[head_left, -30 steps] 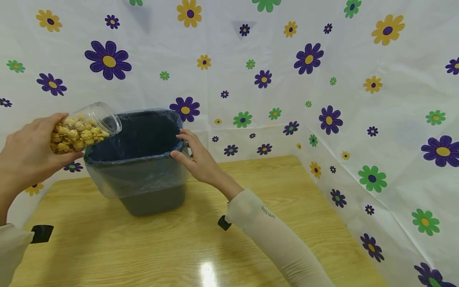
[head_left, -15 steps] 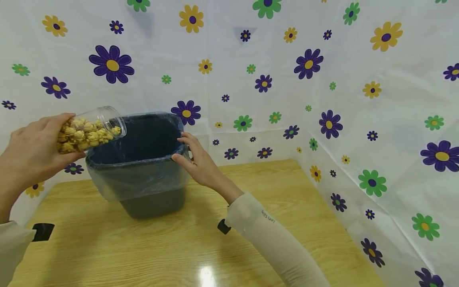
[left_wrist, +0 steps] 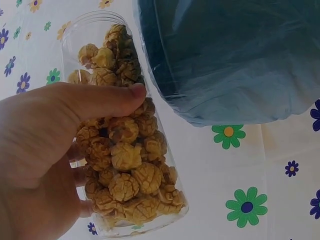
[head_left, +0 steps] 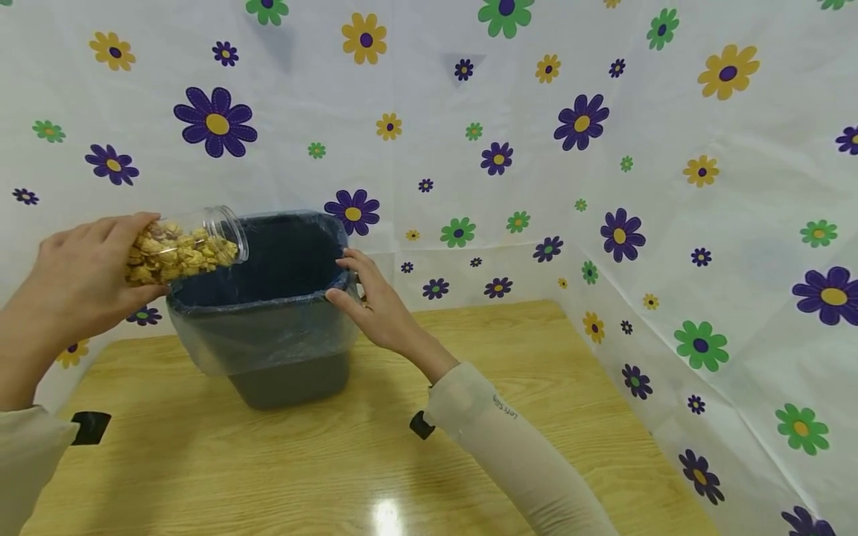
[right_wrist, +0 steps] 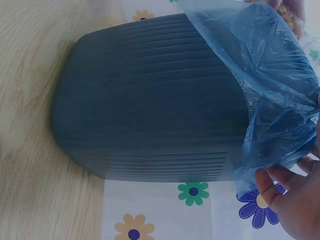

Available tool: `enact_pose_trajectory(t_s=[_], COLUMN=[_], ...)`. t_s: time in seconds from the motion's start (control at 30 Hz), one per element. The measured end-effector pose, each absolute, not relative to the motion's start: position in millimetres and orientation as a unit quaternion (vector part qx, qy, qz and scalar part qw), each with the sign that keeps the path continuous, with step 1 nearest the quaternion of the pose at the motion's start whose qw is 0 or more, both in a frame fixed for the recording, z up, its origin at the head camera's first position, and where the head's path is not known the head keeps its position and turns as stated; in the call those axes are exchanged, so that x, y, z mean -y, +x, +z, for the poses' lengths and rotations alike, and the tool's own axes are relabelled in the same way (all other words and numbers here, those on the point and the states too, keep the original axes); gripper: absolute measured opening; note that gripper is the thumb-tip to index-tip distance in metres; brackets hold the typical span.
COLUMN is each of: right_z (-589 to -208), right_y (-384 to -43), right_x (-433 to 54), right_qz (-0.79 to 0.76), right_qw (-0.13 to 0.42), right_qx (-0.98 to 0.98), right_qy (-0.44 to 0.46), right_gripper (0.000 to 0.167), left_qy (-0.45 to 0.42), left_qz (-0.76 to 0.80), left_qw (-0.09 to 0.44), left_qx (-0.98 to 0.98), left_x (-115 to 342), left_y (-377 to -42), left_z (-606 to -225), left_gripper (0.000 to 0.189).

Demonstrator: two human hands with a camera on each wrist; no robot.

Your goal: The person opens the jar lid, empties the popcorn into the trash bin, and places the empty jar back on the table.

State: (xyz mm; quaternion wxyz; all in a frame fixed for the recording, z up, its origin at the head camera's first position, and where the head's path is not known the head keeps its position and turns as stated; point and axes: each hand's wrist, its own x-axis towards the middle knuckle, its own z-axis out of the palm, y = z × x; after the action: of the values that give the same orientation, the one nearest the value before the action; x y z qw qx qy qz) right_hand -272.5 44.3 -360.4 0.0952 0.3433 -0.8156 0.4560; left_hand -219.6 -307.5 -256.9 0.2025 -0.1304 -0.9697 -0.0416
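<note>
My left hand [head_left: 83, 279] grips a clear plastic jar [head_left: 228, 227] of yellow caramel popcorn [head_left: 177, 253]. The jar lies tipped on its side, uncapped mouth to the right, over the left rim of a dark grey trash bin [head_left: 288, 381]. In the left wrist view the thumb crosses the jar's side and the fingers wrap behind it. Popcorn reaches close to the mouth. A thin bluish bin liner [head_left: 264, 339] is folded over the bin's rim. My right hand [head_left: 383, 309] holds the bin's right rim, thumb on the near corner and fingers further back along the side.
The bin stands upright at the back left of a wood-grain table [head_left: 469, 447]. A white flower-printed sheet [head_left: 429, 97] rises behind and along the right side. Black straps [head_left: 90, 428] show at the sleeve cuffs.
My left hand has moved the jar to the right, further over the bin, and tipped it more. Popcorn has slid toward the mouth. My right hand stays on the rim.
</note>
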Motion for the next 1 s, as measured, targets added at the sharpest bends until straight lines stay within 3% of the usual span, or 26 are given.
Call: enact_pose_trajectory(t_s=[1.0], right_z=[-360.5], right_y=[-271.8], right_x=[-44.5], right_qz=[0.454], right_qw=[0.101], right_qx=[0.813], right_qy=[0.35], right_gripper=[0.06], left_qy=[-0.155], left_qz=[0.003], left_qw=[0.198], left_qx=[0.968], left_x=[304.8], left_y=[-224.6], left_z=[-258.8], left_gripper=[0.104])
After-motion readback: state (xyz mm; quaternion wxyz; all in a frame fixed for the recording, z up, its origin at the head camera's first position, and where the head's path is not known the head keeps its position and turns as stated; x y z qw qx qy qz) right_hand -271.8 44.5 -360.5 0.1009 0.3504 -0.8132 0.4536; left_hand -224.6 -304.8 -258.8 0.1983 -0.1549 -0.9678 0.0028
